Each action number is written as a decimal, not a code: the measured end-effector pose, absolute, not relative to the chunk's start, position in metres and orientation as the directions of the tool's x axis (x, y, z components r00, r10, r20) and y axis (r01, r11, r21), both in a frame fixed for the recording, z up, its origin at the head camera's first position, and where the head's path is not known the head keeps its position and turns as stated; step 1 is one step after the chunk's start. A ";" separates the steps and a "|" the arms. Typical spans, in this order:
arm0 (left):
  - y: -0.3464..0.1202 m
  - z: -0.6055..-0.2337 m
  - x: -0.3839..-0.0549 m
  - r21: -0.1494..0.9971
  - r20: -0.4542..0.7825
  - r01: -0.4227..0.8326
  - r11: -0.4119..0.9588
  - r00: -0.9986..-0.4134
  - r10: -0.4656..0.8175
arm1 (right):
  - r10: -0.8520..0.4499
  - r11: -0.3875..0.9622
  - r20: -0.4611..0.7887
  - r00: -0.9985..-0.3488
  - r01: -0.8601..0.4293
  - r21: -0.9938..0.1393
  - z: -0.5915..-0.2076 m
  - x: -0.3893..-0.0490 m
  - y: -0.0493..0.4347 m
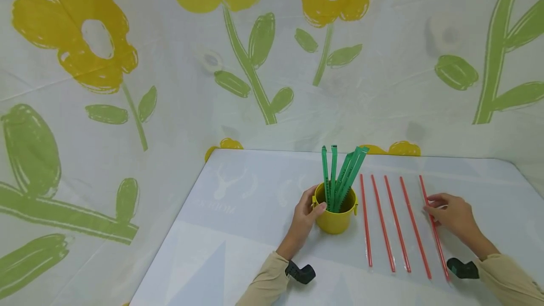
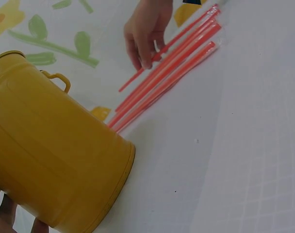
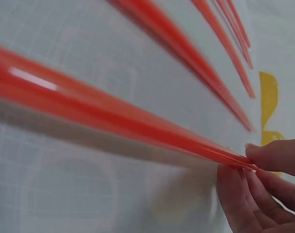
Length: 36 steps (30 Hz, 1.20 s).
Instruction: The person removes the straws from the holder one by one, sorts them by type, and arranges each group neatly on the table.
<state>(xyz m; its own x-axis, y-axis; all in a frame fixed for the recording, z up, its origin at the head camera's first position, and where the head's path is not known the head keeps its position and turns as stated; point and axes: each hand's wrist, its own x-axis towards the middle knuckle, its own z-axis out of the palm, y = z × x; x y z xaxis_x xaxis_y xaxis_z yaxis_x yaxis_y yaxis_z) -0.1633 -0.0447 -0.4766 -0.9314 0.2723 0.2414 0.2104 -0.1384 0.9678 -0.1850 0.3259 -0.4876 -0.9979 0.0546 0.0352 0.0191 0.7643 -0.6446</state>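
A small yellow bucket (image 1: 333, 223) stands on the table, and my left hand (image 1: 302, 221) holds its left side, thumb at the rim. Several slim green printed packets (image 1: 349, 171) stick up out of it. My right hand (image 1: 455, 215) pinches the rightmost red straw (image 1: 437, 240), which appears to be in a clear wrapper. In the right wrist view, thumb and fingertips meet on the far part of this straw (image 3: 113, 119). The left wrist view shows the bucket's side (image 2: 55, 145) large, with the right hand (image 2: 148, 34) beyond it.
More wrapped red straws (image 1: 395, 221) lie in a spaced row between the bucket and my right hand. The white table (image 1: 204, 249) meets a hanging cloth (image 1: 178, 84) with printed flowers at the back. Black straps (image 1: 301, 273) are on both wrists.
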 end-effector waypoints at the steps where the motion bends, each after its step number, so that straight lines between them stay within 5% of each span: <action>1: -0.045 -0.476 -0.163 0.969 0.238 0.207 -0.135 -0.931 0.276 | 0.056 0.767 0.035 -0.998 0.021 -0.641 -0.489 -0.186 0.326; 18: -0.042 -0.510 -0.177 0.967 0.236 0.200 -0.159 -0.936 0.262 | 0.087 0.801 -0.023 -0.996 0.084 -0.592 -0.489 -0.194 0.326; 36: -0.042 -0.503 -0.175 0.967 0.238 0.204 -0.151 -0.934 0.267 | 0.064 0.773 0.105 -0.992 -0.018 -0.634 -0.460 -0.195 0.323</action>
